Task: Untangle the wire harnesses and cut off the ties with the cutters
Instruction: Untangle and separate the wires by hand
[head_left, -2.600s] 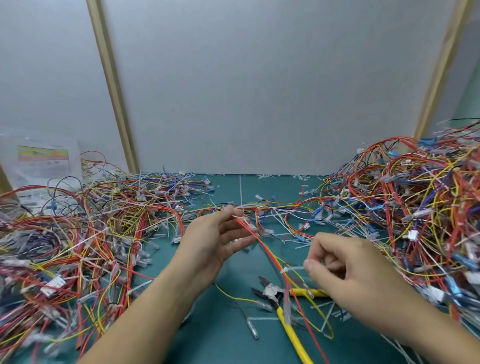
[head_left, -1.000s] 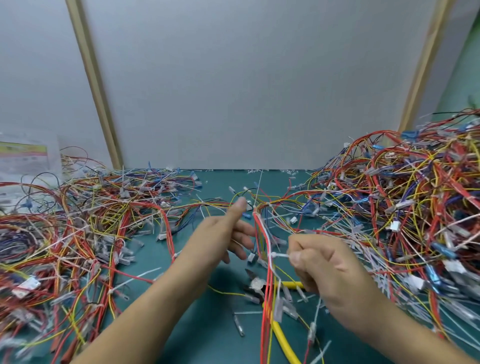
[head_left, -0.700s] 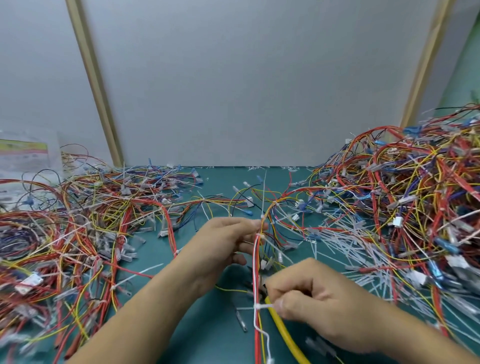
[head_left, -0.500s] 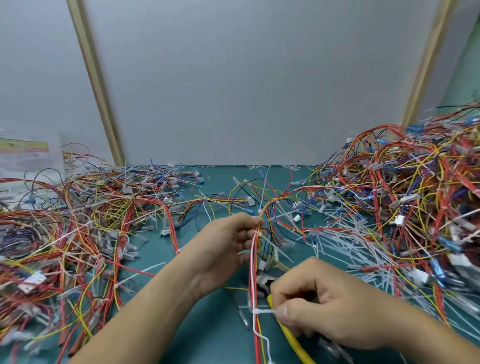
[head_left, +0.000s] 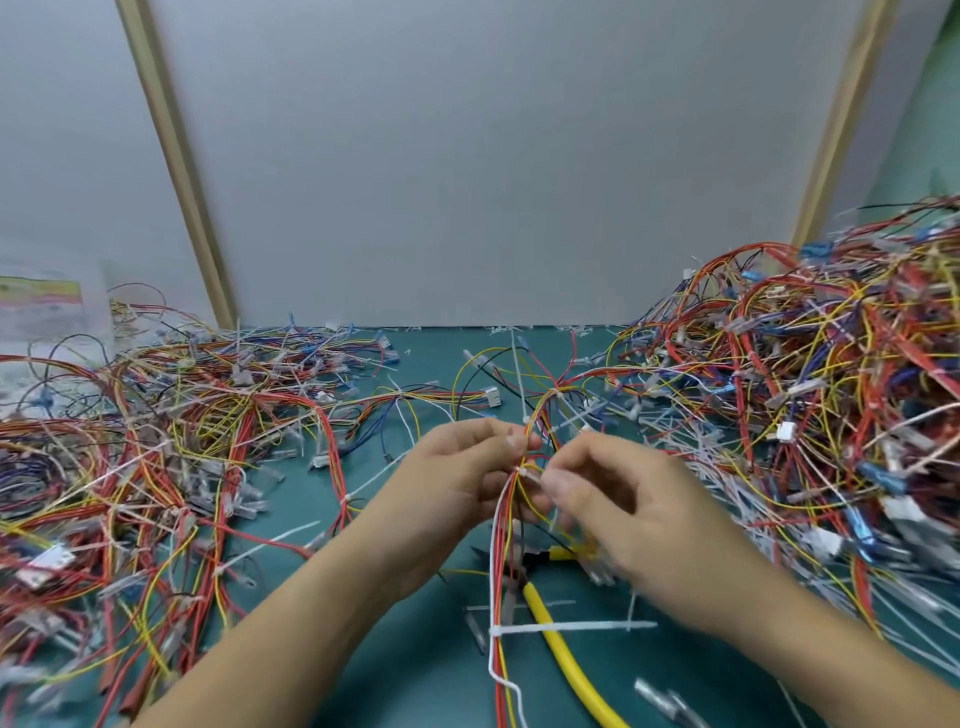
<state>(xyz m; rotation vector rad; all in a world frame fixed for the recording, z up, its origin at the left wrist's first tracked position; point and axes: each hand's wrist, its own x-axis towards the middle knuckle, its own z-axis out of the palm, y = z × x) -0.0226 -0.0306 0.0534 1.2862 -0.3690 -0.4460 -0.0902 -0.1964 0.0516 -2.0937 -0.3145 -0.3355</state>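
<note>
Head view. We see both hands raised over the worktop (head_left: 431, 675) at frame centre, working one harness (head_left: 503, 551) of red, yellow and white wires.

Left hand (head_left: 457, 483): fingers curled, thumb and forefinger pinching the harness just above a white tie (head_left: 527, 470). Above the pinch the wires fan out toward 12 o'clock. Below it the harness hangs toward 6 o'clock and runs out of frame.

Right hand (head_left: 623, 509): fingers curled, thumb tip at the tie from the 3 o'clock side. This hand is motion-blurred; we read it as a pinch on the tie, though the grip is not sharp enough to be sure.

A second tie (head_left: 571, 627) wraps the harness lower down, its tail sticking out toward 3 o'clock.

The cutters (head_left: 569, 662), with yellow handles, lie on the worktop at 6 o'clock from the hands, behind the hanging harness. Neither hand touches them. Their head points toward 12 o'clock, partly hidden by wires and the right hand.

The left pile (head_left: 156, 441) of harnesses sits at 9 o'clock, low and spread. The right pile (head_left: 831, 389) sits at 3 o'clock and is taller. Loose white ties lie on the worktop between them. A clear bag (head_left: 47, 312) stands behind the left pile, against the grey wall (head_left: 467, 156).
</note>
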